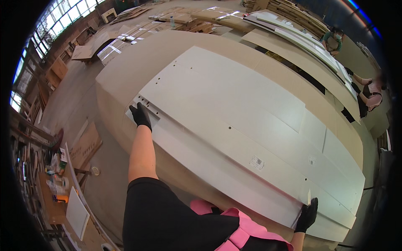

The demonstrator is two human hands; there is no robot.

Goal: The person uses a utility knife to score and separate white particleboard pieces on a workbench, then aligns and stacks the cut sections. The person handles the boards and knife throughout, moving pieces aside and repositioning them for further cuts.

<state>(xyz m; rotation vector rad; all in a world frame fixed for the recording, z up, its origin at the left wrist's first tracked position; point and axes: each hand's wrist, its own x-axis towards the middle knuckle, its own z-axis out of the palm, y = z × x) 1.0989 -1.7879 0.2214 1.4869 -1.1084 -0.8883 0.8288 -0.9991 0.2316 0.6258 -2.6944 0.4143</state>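
Observation:
Long whitish-grey flat panels (197,96) lie stacked across a large brown cardboard-covered stack. Small dark holes and a stuck-on label (256,162) mark the panels. My left hand (141,116), in a black glove, rests at their left end with fingers apart, beside a row of holes. Far to the right, my right hand (307,216), gloved in black too, lies against the near long edge with its fingers stretched out. A thin pale sliver (309,196) stands up by its fingertips; whether they touch it I cannot tell. Both palms are hidden.
Two people work at another panel stack (301,42) on the far right. Behind lie taped cardboard packages (176,16). At lower left a workbench (54,209) holds an orange-handled tool (61,198) and a white board (78,213). Flattened cardboard (86,144) lies on the floor.

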